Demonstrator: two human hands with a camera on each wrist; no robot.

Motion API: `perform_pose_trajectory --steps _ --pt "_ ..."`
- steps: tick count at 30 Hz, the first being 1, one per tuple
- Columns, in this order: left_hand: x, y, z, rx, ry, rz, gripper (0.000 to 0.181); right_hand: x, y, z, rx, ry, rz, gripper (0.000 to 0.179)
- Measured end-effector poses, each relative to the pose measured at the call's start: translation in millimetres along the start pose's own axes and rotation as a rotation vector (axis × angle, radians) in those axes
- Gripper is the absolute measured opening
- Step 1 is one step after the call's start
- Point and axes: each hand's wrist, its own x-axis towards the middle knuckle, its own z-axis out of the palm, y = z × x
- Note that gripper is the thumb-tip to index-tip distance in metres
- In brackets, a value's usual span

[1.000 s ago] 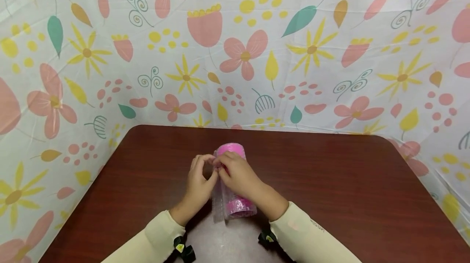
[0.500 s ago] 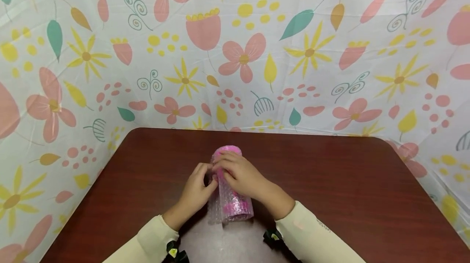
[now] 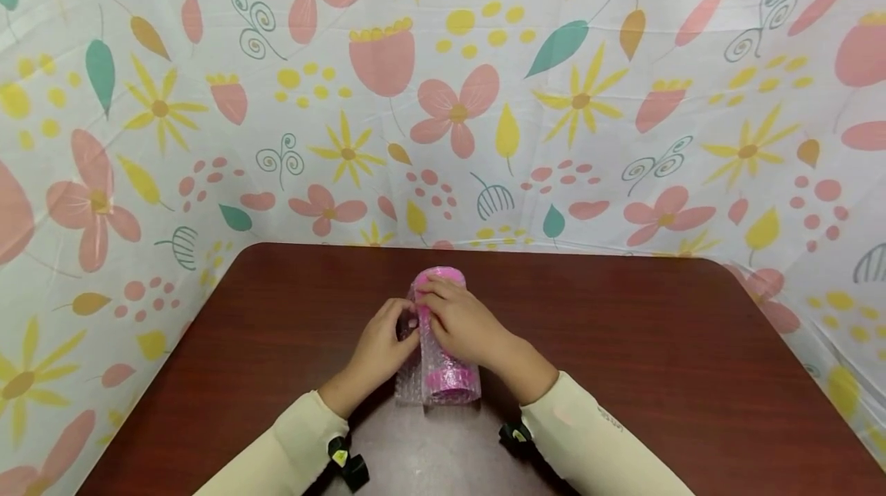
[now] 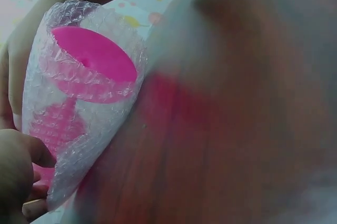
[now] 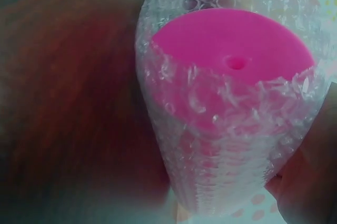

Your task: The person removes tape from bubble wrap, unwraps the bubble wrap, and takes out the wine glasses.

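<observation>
A pink object (image 3: 448, 381) with round, disc-like ends lies on the table, rolled in clear bubble wrap (image 3: 410, 384). My left hand (image 3: 374, 346) is on its left side, thumb and fingers pinching the loose edge of the wrap. From above and the right, my right hand (image 3: 471, 327) holds the roll, fingers bent over its upper part. The left wrist view shows the near pink disc (image 4: 100, 58) inside the open end of the wrap, with fingers (image 4: 39, 153) at the wrap's edge. A small hole marks the pink disc (image 5: 226, 34) in the right wrist view.
The dark reddish-brown table (image 3: 623, 350) has rounded far corners. Behind and beside it hangs a white cloth (image 3: 443, 173) printed with flowers and leaves. Black bands with bows (image 3: 349, 465) are on both wrists, over cream sleeves.
My right hand's fingers have spread from the wrap's edge onto the top of the roll. The roll has shifted slightly, and the loose flap now lies flatter beside it.
</observation>
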Motion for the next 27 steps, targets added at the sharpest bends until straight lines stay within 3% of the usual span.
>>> perform_pose_trajectory --steps 6,10,19,27 --pt "8.5 -9.1 0.1 0.02 -0.086 0.019 0.03 3.6 3.8 -2.8 0.004 -0.064 0.067 0.035" --pt "15.0 -14.1 -1.3 0.024 -0.159 0.038 0.032 7.0 6.3 -7.6 -0.012 -0.065 0.052 0.035" --pt "21.3 -17.4 -2.1 0.138 -0.276 0.087 0.053 7.9 12.6 -10.9 -0.04 -0.155 0.086 0.04" --pt "24.5 -17.4 -3.1 0.183 -0.343 0.093 0.058 7.3 18.2 -4.4 -0.03 -0.106 0.054 0.037"
